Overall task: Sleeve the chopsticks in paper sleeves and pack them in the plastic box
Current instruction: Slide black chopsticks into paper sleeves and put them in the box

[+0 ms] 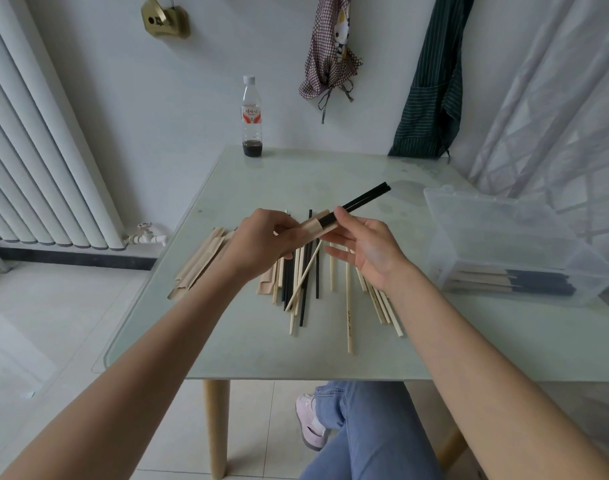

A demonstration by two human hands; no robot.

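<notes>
My left hand grips a brown paper sleeve above the table. A pair of black chopsticks sits partly inside the sleeve, its upper ends pointing up and to the right. My right hand pinches the black pair just where it enters the sleeve, the other fingers spread. Below the hands lies a loose heap of black and pale wooden chopsticks. A stack of empty paper sleeves lies to the left. The clear plastic box stands at the right, with several sleeved chopsticks inside.
The glass-topped table has its front edge near me. A plastic bottle with dark liquid stands at the far edge. A white radiator fills the left wall; aprons hang on the back wall. A person's legs show under the table.
</notes>
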